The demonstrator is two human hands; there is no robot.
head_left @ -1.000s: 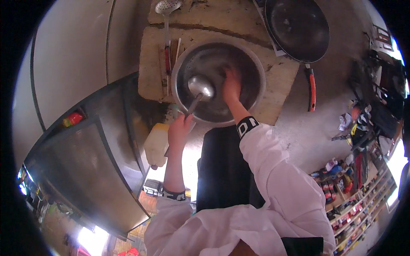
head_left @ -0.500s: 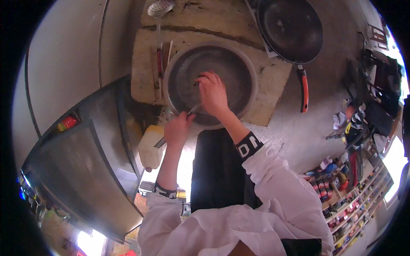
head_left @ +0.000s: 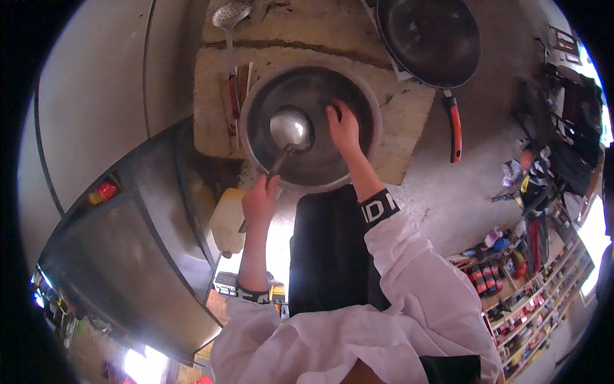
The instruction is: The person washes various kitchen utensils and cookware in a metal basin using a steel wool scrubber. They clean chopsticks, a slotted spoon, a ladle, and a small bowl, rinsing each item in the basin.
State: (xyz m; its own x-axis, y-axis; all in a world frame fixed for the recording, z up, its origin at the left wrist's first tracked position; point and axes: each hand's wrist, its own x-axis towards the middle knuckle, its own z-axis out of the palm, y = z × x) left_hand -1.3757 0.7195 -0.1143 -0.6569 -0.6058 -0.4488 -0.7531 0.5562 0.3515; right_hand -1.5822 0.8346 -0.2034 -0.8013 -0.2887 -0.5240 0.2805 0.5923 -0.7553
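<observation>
A wide metal basin (head_left: 376, 121) with a dark inside, seemingly holding water, stands in front of me. My left hand (head_left: 259, 200) is closed around the handle of a ladle (head_left: 291, 128). The ladle's shiny round bowl is over the basin, and its handle end sticks out below my hand. My right hand (head_left: 345, 131) is inside the basin's outline, to the right of the ladle bowl and apart from it. Its fingers are curled on a small dark thing, mostly hidden, whose kind I cannot make out.
The basin stands on a worn wooden board (head_left: 409, 121). A slotted skimmer (head_left: 231, 14) lies left of it, and a frying pan (head_left: 430, 41) with a red-black handle sits at the far right. A pale plastic jug (head_left: 227, 217) stands at the near left, beside a metal cabinet (head_left: 121, 237).
The ladle's bowl has come up into view, turned toward me, above the basin. My right hand has moved right, away from the ladle.
</observation>
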